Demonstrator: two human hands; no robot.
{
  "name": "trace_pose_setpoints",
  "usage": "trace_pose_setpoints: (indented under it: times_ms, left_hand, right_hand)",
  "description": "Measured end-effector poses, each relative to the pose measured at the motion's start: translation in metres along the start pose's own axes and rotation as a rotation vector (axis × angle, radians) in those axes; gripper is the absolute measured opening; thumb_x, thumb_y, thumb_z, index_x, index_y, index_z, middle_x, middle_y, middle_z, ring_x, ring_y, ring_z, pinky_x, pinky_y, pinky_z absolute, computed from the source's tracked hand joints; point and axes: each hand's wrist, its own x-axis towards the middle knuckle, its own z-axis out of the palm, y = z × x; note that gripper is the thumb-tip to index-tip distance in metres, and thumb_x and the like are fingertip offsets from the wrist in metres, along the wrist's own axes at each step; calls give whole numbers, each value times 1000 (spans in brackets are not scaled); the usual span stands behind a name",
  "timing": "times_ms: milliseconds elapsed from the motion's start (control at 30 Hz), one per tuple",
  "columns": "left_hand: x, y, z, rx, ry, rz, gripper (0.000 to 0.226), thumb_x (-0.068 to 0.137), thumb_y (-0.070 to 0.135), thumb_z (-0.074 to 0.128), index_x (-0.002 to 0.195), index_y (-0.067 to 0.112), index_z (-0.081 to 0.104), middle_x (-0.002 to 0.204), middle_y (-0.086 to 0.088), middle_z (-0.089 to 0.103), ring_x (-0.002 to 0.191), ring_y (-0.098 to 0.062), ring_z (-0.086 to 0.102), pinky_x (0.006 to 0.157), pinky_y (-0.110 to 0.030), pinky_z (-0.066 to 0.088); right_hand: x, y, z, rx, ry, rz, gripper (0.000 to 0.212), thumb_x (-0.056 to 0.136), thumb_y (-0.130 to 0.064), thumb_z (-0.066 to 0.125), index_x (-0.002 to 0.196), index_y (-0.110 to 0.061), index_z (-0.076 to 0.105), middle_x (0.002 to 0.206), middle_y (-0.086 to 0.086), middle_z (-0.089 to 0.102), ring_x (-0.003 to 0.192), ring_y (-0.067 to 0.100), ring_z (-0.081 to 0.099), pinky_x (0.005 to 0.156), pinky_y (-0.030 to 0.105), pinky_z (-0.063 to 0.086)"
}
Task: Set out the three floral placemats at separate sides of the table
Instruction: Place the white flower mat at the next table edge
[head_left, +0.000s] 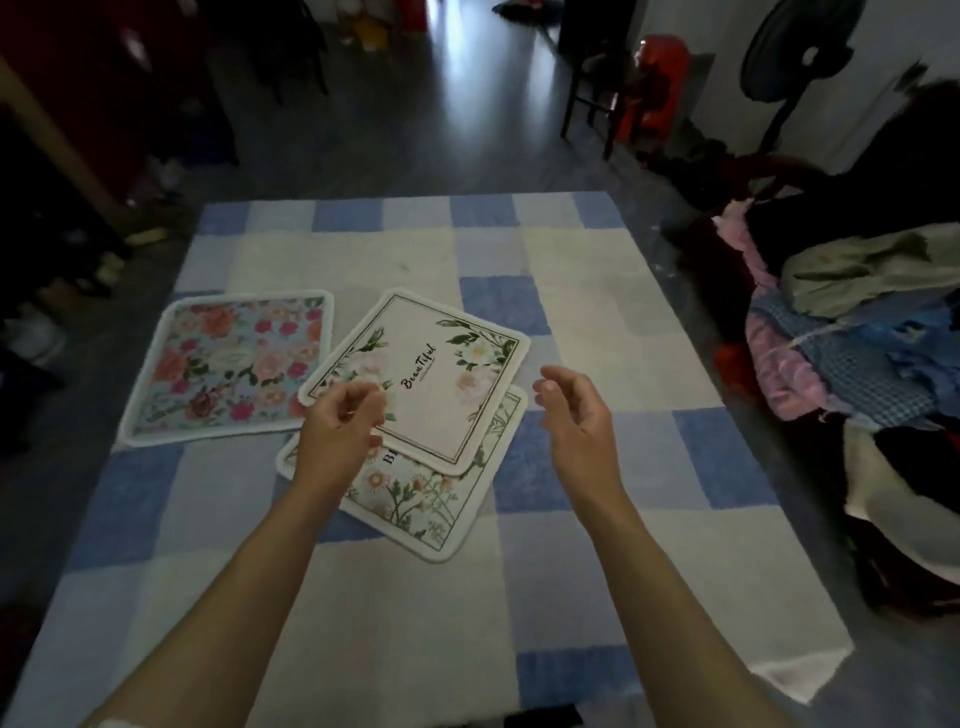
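Observation:
Three floral placemats lie on the blue-and-white checked tablecloth (597, 322). The blue placemat with red and pink roses (228, 364) lies flat at the left. The pale pink placemat with the word "Beautiful" (431, 374) lies tilted in the middle, overlapping the white daisy placemat (431, 499) beneath it. My left hand (337, 431) hovers over the pink placemat's near-left corner, fingers loosely curled, holding nothing that I can see. My right hand (576, 410) hangs to the right of the pink placemat, fingers loosely curled and empty.
A heap of clothes (857, 353) lies close to the table's right edge. A dark chair (597, 78), a red stool (660, 83) and a standing fan (795, 57) stand at the back right. Shoes and clutter line the floor at the left.

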Motion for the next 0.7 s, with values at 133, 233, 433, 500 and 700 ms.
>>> trace_pose_setpoints:
  times_ms: [133,233,433,500,700]
  left_hand:
    - [-5,16,24,-33,125,7,5,92,27,65,93,28,69,96,-3,72,80,-11,68,61,-24,56]
    - [-12,19,27,-36,192,6,6,91,29,66,90,33,70,94,0,72,82,-11,69,61,-23,56]
    - [-10,5,14,-3,303,-55,7,89,30,68,95,27,70,95,-1,73,88,-18,71,62,-24,56]
    - [-4,-1,9,15,309,-78,6,87,34,68,93,31,69,95,0,73,89,-18,71,66,-30,59]
    - [32,-12,1,43,266,-136,19,82,44,66,96,31,69,96,-1,72,93,-22,69,76,-40,60]
  right_hand:
    - [34,6,-20,-7,-142,37,18,101,-27,54,117,-25,61,113,-6,68,101,-4,63,80,15,48]
    - [55,6,-20,-9,-221,58,23,100,-30,54,120,-21,62,116,-3,68,104,2,64,85,20,51]
    - [87,11,-5,-12,-288,104,27,100,-29,55,123,-17,62,117,-1,68,108,12,64,79,14,52]
    - [93,17,0,-28,-289,124,27,100,-29,56,123,-18,62,117,-3,68,107,10,64,76,12,51]
    - [105,33,17,-66,-243,178,26,99,-31,56,124,-22,62,118,-5,68,109,9,63,81,17,50]
